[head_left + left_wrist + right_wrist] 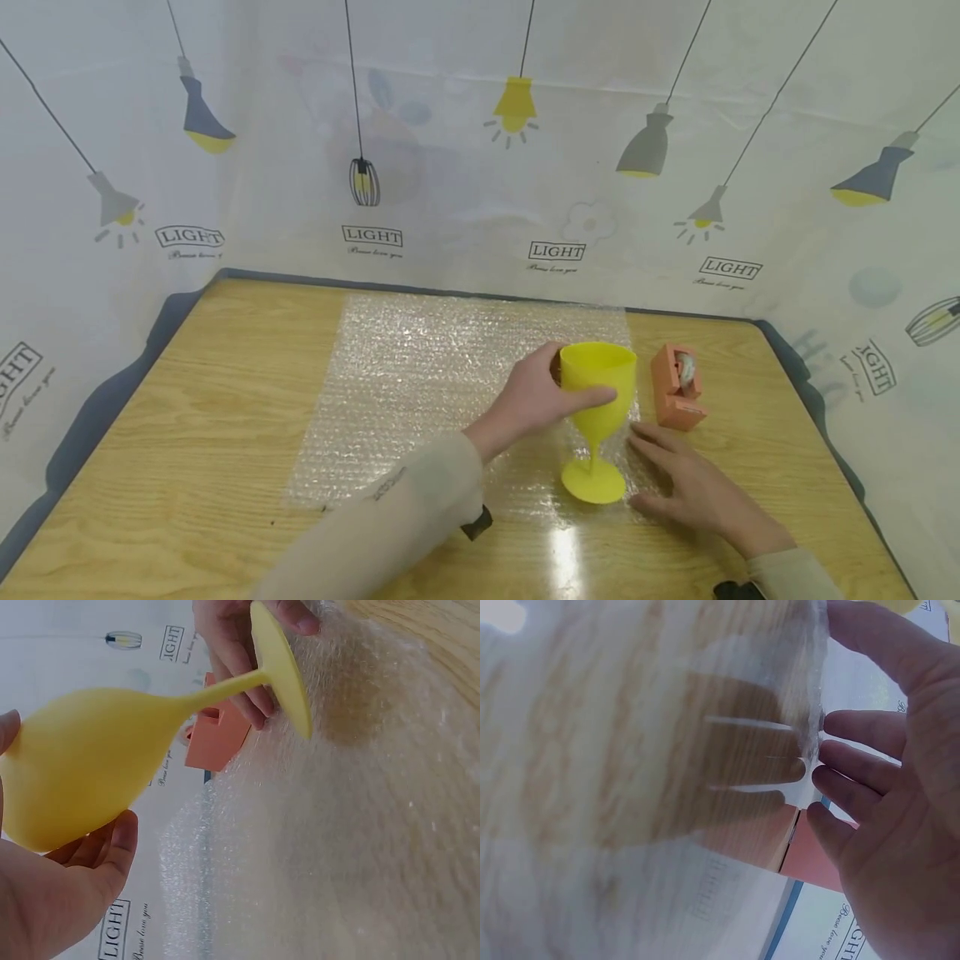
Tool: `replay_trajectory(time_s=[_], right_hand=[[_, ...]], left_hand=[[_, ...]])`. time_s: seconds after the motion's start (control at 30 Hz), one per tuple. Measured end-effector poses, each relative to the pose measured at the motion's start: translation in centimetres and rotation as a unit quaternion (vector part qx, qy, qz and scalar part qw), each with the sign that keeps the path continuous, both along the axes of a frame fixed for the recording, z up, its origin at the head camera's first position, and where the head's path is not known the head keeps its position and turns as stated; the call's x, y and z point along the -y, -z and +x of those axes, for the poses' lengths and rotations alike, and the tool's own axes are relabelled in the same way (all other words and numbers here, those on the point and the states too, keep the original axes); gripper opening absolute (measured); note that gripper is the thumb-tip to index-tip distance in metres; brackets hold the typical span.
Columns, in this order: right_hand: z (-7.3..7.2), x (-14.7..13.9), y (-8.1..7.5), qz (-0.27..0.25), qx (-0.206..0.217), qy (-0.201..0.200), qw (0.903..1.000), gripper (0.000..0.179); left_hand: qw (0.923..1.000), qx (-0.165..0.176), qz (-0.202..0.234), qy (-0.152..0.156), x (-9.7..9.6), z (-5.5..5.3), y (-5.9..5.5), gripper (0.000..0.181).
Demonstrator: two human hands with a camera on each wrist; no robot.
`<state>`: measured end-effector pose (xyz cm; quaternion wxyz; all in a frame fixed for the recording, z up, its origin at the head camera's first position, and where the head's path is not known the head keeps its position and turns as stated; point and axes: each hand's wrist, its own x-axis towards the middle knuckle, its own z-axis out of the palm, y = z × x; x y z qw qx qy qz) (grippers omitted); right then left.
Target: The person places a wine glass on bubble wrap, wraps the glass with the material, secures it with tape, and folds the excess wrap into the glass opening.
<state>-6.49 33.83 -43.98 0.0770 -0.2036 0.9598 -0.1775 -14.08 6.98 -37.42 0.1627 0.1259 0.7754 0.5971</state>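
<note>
Nearest, the right hand (697, 490) is holding its fingers slightly spread, tips touching the right edge of the bubble wrap (420, 392). Over this sheet's right part, the left hand (534, 393) is gripping the yellow goblet (600, 422) between thumb and fingers. Farther right, an orange tape dispenser (667, 396) is standing.

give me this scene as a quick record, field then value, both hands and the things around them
left hand: grips the yellow cup by its bowl
cup: upright, stemmed
right hand: at the bubble wrap's right edge
bubble wrap: spread flat on table
tape dispenser: orange, right of bubble wrap
</note>
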Motion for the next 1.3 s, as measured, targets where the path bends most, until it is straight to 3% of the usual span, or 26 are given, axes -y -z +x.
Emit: replay_trajectory(time_s=[0.23,0.5,0.73,1.3], right_hand=[[-0.1,-0.1,0.1,0.004,-0.005,-0.003,1.0,0.081],[-0.2,0.1,0.0,0.004,-0.018,-0.007,0.9998,0.076],[-0.2,0.1,0.2,0.008,-0.043,-0.02,0.9988,0.076],[-0.1,-0.1,0.5,0.003,-0.074,-0.03,0.9968,0.074]], left_hand=[[0.9984,0.054,-0.004,-0.016,-0.9,-1.4,1.1,0.053],[0.9925,0.115,-0.013,-0.041,-2.4,-1.9,1.9,0.057],[0.9909,0.127,-0.015,-0.043,-3.7,-2.1,2.9,0.055],[0.9805,0.162,-0.052,-0.098,-5.1,-2.3,4.4,0.078]])
